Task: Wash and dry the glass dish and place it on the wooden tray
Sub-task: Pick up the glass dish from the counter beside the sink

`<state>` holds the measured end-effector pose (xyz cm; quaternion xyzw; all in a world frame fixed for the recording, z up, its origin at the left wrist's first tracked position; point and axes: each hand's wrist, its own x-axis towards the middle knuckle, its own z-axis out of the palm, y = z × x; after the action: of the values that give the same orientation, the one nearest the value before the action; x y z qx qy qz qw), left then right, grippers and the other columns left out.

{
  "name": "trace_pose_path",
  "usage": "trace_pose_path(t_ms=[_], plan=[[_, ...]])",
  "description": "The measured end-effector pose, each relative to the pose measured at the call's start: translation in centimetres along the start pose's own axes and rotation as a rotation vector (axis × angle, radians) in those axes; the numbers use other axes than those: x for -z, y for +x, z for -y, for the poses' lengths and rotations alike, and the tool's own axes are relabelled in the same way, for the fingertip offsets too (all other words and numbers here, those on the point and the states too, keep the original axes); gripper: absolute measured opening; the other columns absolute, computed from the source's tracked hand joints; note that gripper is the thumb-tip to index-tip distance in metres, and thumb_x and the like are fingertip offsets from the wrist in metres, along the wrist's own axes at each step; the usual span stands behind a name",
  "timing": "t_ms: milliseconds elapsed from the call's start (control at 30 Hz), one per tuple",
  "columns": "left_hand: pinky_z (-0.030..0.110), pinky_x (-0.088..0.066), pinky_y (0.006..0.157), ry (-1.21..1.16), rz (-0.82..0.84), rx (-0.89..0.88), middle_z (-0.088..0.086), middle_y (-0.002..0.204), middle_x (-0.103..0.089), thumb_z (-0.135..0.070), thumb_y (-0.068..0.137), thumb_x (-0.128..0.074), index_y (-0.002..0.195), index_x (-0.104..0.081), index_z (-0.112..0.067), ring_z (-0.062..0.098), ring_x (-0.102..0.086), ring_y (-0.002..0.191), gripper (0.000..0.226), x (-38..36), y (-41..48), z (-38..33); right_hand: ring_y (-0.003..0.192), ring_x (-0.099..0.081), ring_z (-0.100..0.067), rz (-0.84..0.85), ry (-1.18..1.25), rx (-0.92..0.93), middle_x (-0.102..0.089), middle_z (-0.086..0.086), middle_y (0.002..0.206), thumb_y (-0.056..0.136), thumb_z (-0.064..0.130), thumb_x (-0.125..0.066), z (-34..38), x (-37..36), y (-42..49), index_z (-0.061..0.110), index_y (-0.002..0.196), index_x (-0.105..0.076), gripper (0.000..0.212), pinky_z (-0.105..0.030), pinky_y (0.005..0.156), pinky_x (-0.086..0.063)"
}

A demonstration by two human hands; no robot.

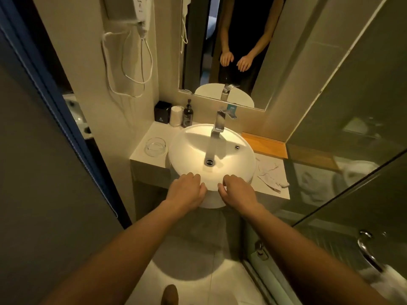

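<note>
Washbasin (242, 150), white, round, sat on a pale counter (141, 150) beneath a wall mirror (198, 51), with a chrome tap (218, 125) at its rear edge and a metal drain (209, 161) at its centre. Glass dish (155, 147), clear and round, stood upright on the counter just left of the basin, apart from both hands. Wooden tray (266, 145) lay on the counter at the basin's right rear, against the wall. White cloth (272, 173), crumpled, lay in front of the tray, to the right of the basin.

Left hand (187, 190) was palm down at the basin's near rim, fingers loosely curled, holding nothing. Right hand (236, 191) was beside it in the same pose, likewise holding nothing; the two hands were near each other but not touching.

Dark pump bottle (187, 114), white cup (176, 115) and black box (162, 111) stood together at the counter's back left corner. Wall-mounted hair dryer (141, 16) with white cord hung above them. Glass shower door (352, 194) with a metal handle (367, 249) stood at the right.
</note>
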<state>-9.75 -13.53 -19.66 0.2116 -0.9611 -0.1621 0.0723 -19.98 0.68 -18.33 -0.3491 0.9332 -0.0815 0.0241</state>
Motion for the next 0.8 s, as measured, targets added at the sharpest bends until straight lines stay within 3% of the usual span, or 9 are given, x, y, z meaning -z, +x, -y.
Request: trace_pose_path(t_ms=[400,667,800], plan=[[0.035,-0.059,0.083,-0.002,0.02,0.103,0.002,0.108,-0.067,-0.044,0.101,-0.037,0.111,-0.061,-0.02,0.016,-0.064,0.09,0.035,-1.7,8.6,6.0,0.082,-0.066,-0.023,0.057,-0.006,0.057,-0.07,-0.005,0.095,0.101,0.044,-0.042,2.8,-3.1,10.8,0.017,0.098,-0.064,0.035,-0.042,0.076,-0.059],[0.032,-0.058,0.081,0.016,0.012,0.264,0.001,0.102,-0.064,-0.04,0.102,-0.042,0.104,-0.061,-0.019,0.016,-0.062,0.086,0.029,-2.1,13.2,7.9,0.08,-0.066,-0.023,0.074,0.01,0.222,-0.068,-0.004,0.093,0.101,0.044,-0.042,3.3,-5.0,18.8,0.015,0.097,-0.063,0.036,-0.041,0.073,-0.059],[0.033,-0.053,0.072,-0.039,-0.009,0.407,0.003,0.096,-0.064,-0.041,0.102,-0.037,0.097,-0.059,-0.018,0.016,-0.059,0.082,0.033,-2.6,15.7,8.6,0.08,-0.064,-0.026,0.126,0.004,0.33,-0.066,-0.005,0.089,0.1,0.044,-0.041,3.0,-5.7,23.1,0.015,0.092,-0.06,0.036,-0.043,0.072,-0.058]])
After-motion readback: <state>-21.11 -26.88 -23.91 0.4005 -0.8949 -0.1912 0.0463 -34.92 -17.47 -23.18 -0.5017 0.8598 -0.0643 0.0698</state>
